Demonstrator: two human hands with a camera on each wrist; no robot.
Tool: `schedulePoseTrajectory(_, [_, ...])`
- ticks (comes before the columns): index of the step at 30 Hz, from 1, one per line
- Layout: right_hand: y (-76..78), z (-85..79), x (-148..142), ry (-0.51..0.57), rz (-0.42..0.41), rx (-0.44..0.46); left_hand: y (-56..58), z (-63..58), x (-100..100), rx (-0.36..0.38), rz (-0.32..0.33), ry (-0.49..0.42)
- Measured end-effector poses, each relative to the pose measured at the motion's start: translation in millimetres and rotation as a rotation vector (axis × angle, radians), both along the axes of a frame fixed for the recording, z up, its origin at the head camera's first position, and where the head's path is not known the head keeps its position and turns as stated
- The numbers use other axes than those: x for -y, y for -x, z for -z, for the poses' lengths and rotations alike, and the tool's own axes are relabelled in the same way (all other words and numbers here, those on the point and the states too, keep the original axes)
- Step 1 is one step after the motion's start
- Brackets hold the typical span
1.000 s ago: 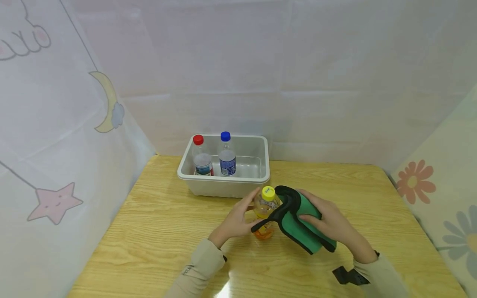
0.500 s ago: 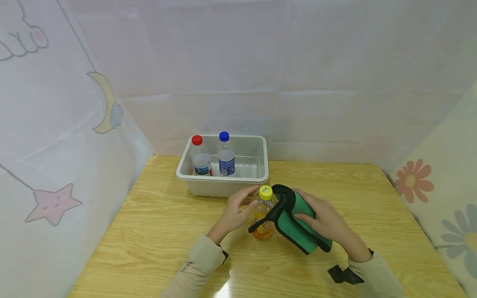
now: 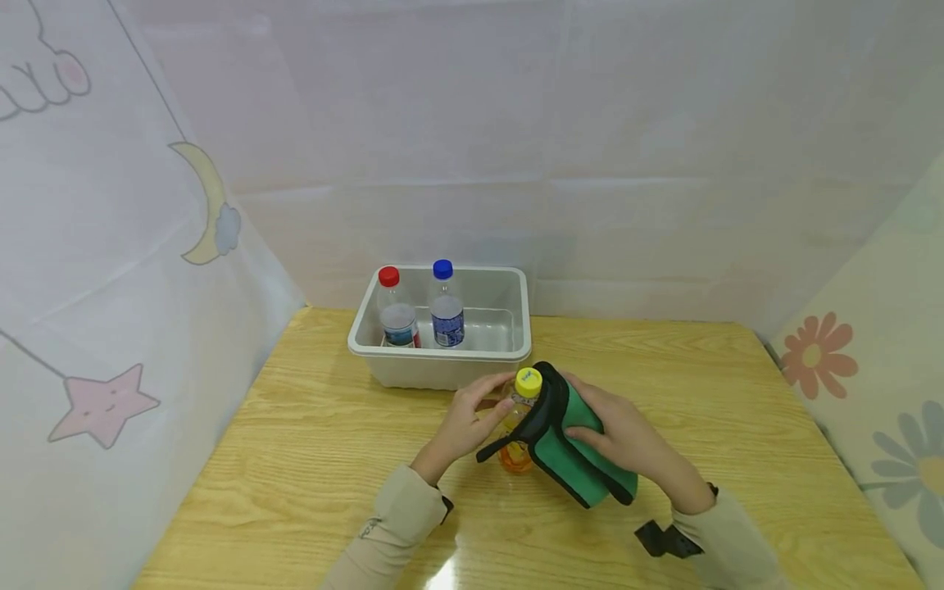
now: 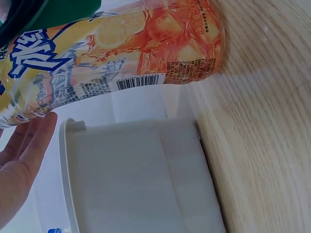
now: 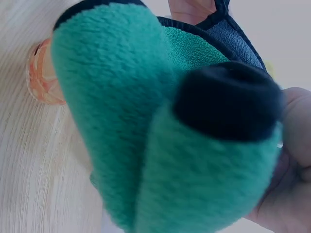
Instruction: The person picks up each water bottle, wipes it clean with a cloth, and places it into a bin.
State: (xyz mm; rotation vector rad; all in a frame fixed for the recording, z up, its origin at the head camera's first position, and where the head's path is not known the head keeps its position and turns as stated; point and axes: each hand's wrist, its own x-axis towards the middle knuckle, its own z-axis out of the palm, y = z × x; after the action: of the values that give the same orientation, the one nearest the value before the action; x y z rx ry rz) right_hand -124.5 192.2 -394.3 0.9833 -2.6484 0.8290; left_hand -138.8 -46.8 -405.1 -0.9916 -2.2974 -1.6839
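I've 2 grips, 1 L grip (image 3: 466,419) & 1 R grip (image 3: 625,434). Btls: 3 tot., i.e. 1 red-cap btl (image 3: 399,318), 1 blue-cap btl (image 3: 447,318), 1 yellow-cap btl (image 4: 129,53). Then 1 green cloth (image 3: 563,460), 1 white tub (image 3: 435,374), 1 table (image 3: 295,434). Printed pics: 1 red flower (image 3: 812,355), 1 grey flower (image 3: 913,430), 1 star (image 3: 105,407), 1 moon (image 3: 211,184).

on bottle (image 4: 160,43): blue "冰", "500", barcode (image 4: 141,81)

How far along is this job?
Apparently done: the red-capped bottle and blue-capped bottle stand in the bin. In hand: the right hand holds the green cloth at the yellow-capped bottle, the left hand beside it. Probably left: finishing with the cloth and moving that bottle, which stands on the table, into the bin.
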Motion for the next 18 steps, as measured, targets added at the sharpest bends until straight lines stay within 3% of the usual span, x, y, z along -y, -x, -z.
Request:
schedulePoseTrajectory(7, [0.3, -0.8, 9.8, -0.012, 0.043, 0.082, -1.0, -3.2, 0.0, 0.028, 0.001, 0.009])
schedulePoseTrajectory(18, [0.4, 1.7, 14.2, -0.004, 0.088, 0.129, -2.2, -4.2, 0.4, 0.045, 0.001, 0.013])
